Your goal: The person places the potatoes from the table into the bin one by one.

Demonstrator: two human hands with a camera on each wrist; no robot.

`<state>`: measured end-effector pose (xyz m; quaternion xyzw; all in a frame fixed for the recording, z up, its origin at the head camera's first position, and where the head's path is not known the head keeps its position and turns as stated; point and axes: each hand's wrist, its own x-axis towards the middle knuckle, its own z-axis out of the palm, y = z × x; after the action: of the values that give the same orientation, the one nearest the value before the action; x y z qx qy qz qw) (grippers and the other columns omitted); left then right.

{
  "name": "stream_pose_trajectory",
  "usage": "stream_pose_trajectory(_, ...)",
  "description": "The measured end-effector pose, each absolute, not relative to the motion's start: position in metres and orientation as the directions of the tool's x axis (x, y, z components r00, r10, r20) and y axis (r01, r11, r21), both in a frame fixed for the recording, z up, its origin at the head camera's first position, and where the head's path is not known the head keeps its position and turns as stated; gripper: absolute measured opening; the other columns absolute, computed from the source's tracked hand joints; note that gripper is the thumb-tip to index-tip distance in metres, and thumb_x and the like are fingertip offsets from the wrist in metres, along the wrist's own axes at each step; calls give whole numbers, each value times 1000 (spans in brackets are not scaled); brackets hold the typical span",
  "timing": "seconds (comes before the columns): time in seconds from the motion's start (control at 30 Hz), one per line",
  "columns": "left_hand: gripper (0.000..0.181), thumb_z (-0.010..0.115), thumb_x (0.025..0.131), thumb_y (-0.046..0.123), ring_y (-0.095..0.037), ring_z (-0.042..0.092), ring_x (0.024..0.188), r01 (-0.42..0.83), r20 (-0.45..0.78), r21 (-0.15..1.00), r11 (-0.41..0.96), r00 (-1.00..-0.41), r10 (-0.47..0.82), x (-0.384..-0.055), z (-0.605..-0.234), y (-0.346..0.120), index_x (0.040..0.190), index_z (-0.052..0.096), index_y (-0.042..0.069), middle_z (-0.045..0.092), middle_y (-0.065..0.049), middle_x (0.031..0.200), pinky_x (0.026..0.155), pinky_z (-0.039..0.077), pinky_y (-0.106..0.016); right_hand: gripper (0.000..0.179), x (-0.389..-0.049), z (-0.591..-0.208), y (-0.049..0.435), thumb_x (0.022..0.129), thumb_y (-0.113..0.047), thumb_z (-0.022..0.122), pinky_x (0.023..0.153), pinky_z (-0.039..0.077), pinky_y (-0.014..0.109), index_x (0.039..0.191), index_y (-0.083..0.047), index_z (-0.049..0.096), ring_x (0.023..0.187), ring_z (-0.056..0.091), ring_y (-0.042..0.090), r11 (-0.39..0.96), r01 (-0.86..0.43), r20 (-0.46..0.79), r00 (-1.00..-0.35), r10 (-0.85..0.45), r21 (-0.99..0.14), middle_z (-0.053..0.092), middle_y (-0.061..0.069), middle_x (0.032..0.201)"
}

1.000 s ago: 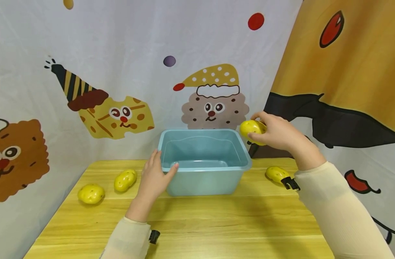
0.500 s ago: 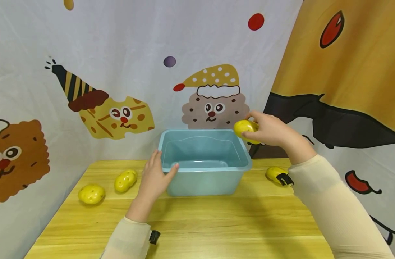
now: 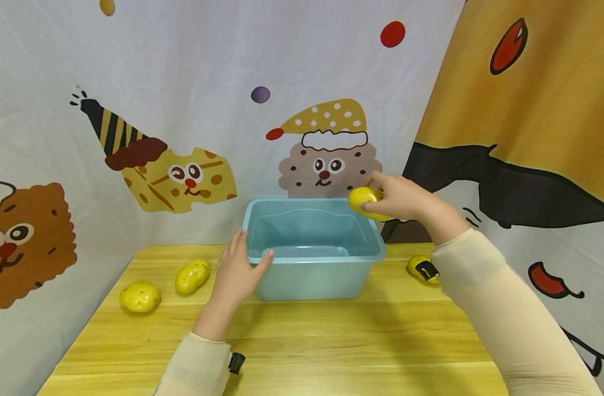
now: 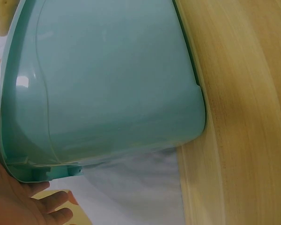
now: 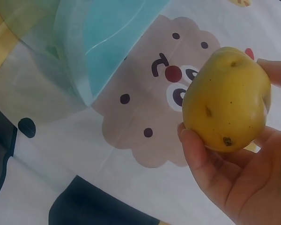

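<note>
My right hand [image 3: 398, 198] grips a yellow potato [image 3: 363, 199] between thumb and fingers, just above the right rim of a light blue plastic bin [image 3: 309, 280]. In the right wrist view the potato [image 5: 227, 101] shows dark eyes, with the fingers curled beneath it. My left hand [image 3: 237, 269] rests against the bin's near left corner, thumb and fingers spread and fairly straight. From the left wrist view, the fingers of that hand [image 4: 18, 201] lie by the rim's corner. The visible part of the bin's floor is bare.
Two potatoes [image 3: 140, 297] [image 3: 192, 276] lie on the wooden table [image 3: 302, 346] left of the bin. Another potato [image 3: 415, 267] lies to the right, partly covered by a black clip [image 3: 427, 271] at my right cuff. A cartoon-print curtain [image 3: 193, 66] hangs close behind the table.
My right hand has carried the potato leftward, from beside the bin to over its right rim. The left hand and the bin have stayed in place.
</note>
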<state>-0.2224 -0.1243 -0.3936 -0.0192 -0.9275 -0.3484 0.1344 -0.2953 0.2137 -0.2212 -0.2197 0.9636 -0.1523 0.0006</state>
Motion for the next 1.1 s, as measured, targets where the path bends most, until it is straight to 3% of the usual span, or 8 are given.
stream_pose_trajectory(0.47,90,55,95,60,-45,25,145,129,260,642,756,-964,-57,-222,-393,-123,155,26,-1,17,-19,164,113,23,-66,53,-311,-228,204,90,-41,70,72,51,38,129,-10,51,86,58,27,843,-415,-16,-895,-447,-342,62,13,105)
stream_pose_trajectory(1.1,91,55,95,61,-46,25,144,123,257,637,761,-965,-60,-222,-394,-123,155,26,-1,17,-19,164,113,22,-67,53,-327,-226,185,91,-37,68,80,51,40,131,-9,51,95,58,29,859,-404,-141,-875,-463,-316,61,14,114)
